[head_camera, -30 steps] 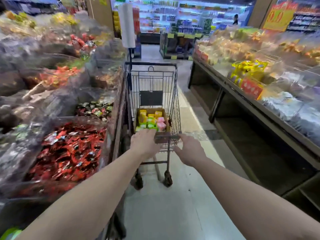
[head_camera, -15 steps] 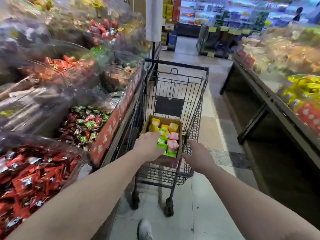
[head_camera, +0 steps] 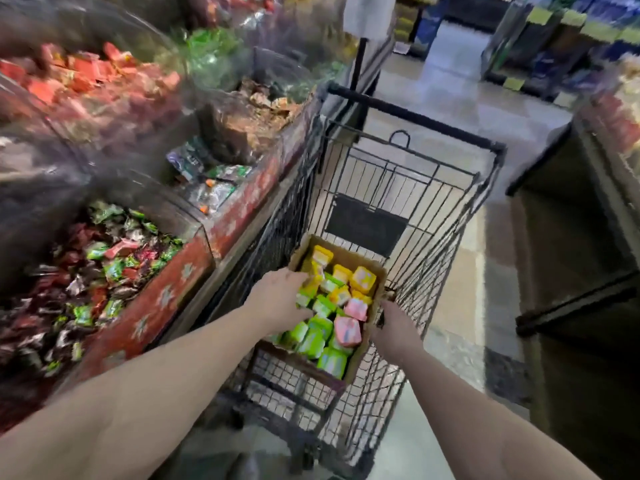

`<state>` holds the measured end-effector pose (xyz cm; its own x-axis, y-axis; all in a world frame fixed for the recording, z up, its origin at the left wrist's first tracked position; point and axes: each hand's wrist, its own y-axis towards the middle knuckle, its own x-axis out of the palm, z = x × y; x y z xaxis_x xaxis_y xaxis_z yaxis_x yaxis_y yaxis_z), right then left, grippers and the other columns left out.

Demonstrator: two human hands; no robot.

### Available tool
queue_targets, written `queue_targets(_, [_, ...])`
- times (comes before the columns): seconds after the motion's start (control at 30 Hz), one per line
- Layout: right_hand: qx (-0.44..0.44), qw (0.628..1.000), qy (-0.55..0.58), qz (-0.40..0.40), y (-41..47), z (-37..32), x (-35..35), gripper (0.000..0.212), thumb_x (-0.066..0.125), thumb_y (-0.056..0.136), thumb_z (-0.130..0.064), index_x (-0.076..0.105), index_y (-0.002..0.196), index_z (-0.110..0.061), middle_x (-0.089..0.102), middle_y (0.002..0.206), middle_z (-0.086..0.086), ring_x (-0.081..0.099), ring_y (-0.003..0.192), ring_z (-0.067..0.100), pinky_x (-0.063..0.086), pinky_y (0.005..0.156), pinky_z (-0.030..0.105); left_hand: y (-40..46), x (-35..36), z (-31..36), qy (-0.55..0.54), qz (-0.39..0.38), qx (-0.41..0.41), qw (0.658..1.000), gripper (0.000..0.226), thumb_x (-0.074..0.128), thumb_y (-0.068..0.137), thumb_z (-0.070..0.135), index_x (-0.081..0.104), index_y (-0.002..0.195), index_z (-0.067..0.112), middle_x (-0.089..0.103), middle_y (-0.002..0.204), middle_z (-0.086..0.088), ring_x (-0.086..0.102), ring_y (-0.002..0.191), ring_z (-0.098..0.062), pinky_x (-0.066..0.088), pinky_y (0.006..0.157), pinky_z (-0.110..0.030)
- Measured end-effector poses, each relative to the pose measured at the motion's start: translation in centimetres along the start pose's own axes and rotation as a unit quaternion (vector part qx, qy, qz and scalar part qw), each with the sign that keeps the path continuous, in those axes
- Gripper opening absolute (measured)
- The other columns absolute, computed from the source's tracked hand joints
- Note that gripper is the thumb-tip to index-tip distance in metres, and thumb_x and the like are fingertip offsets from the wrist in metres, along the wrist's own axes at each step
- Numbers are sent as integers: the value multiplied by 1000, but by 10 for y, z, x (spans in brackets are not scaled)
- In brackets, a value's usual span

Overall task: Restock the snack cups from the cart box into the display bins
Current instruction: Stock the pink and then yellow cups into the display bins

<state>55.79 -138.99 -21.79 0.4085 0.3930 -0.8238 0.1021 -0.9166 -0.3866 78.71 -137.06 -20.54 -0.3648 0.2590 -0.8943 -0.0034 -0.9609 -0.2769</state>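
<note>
Since half a second back, the cart (head_camera: 398, 188) has been pulled in closer and the left hand (head_camera: 277, 299) moved off the rim into the box (head_camera: 372, 271), lower centre. Its fingers are hidden among the snack cups (head_camera: 325, 306), so a grip can't be confirmed. The right hand (head_camera: 393, 329) is curled round the cart rim. Picking looks started; the display bins (head_camera: 194, 258) sit left.

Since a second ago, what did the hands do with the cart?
The left hand left the cart's handle and reached into the cardboard box, now resting on the snack cups; whether it has a grip on one is unclear. The right hand moved to the box's right edge. The display bins look nearer. The box stayed in the cart, cups still inside.
</note>
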Motion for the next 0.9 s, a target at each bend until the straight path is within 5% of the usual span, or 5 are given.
queue_targets(0.33, [-104,967,-155,-171,194,49,23,67,65,84,-30,36,142,-14,52,133,16,47,124,34,42,96,39,94,93,11,-78,-24,-164,983,76,64,79,50,32,144,31,38,146,-3,34,135,-27,30,111,-39])
queue_targets(0.53, [-184,894,-323,-252,253,74,73,94,73,76,-33,15,149,-29,46,132,12,48,122,32,44,94,41,119,145,16,-120,-70,-236,962,77,62,84,49,23,149,33,27,154,-1,23,142,-26,23,115,-36])
queue_targets(0.63, [-225,872,-365,-237,264,93,102,89,70,77,-32,16,147,-36,44,133,7,46,121,30,42,94,43,122,167,19,-141,-75,-257,953,78,65,83,47,25,148,33,30,153,0,27,140,-25,27,111,-33])
queue_targets(0.77, [-245,882,-349,-203,279,104,117,74,64,80,-23,28,144,-35,49,126,10,49,113,30,42,92,39,123,194,24,-166,-74,-269,946,81,67,81,48,26,148,28,34,151,-4,30,139,-26,30,112,-35])
queue_targets(0.9, [-114,970,-130,-171,286,92,99,60,66,82,-30,39,134,-20,56,108,10,54,99,30,44,84,37,129,199,38,-205,-81,-273,936,81,68,81,47,27,148,29,36,149,-5,32,137,-27,33,111,-40])
